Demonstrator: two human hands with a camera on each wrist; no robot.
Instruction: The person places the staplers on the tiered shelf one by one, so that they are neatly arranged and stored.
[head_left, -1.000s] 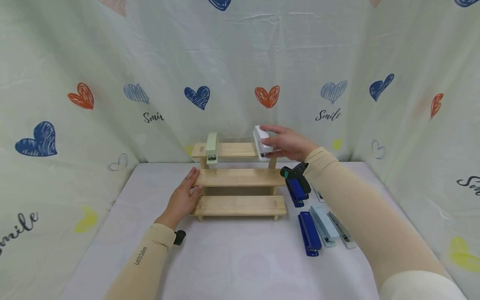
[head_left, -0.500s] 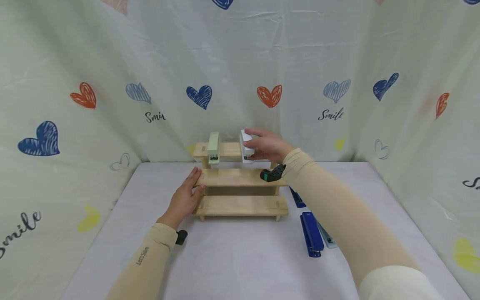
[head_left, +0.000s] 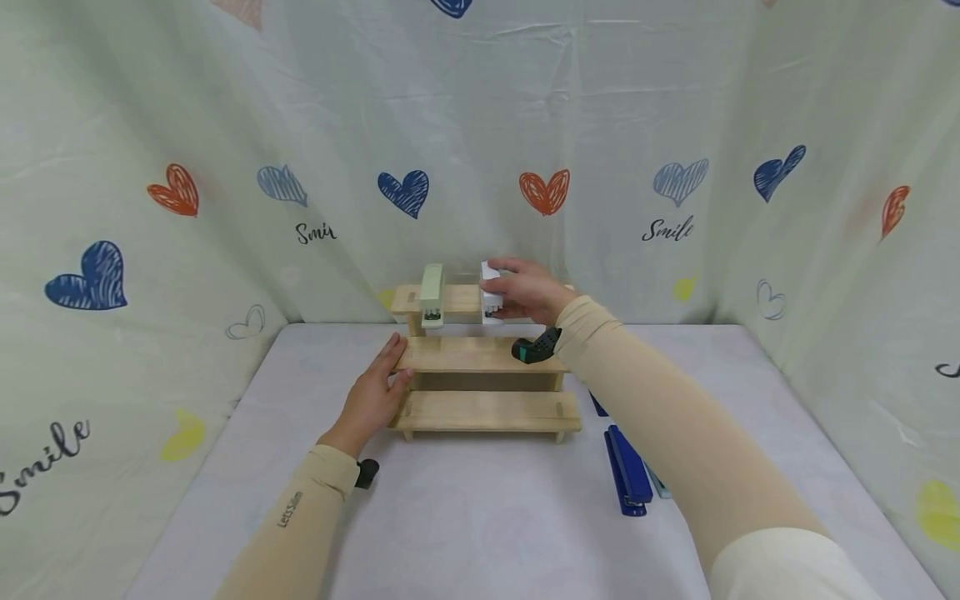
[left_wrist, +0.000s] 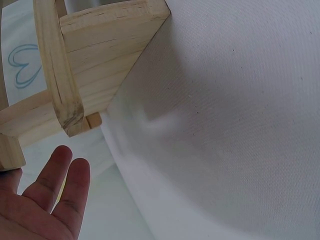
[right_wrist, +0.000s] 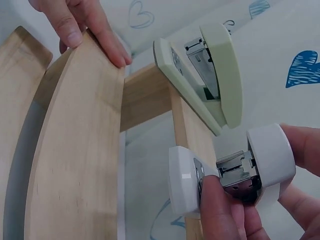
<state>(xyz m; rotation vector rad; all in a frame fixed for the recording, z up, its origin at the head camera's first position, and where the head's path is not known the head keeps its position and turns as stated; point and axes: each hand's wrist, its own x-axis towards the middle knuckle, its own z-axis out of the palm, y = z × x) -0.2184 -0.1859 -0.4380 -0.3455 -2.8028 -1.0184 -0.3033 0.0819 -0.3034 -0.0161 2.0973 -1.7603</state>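
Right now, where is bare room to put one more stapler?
Bare: the bottom shelf, the table before it, and the middle shelf just right of the left hand. Crowded: the top shelf, with the green stapler and the right hand holding the white stapler, and the table around the blue staplers.

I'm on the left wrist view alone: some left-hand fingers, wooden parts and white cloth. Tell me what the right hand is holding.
Observer: The right hand grips a white stapler at the top shelf of the wooden rack.

Operator: No staplers in my picture. Name what else is on that shelf.

Observer: A pale green stapler, to the left of the white one and apart from it.

Operator: Good. Now give me something on the table, right of the rack.

Observer: A dark blue stapler lies there, beside the right forearm in the head view.
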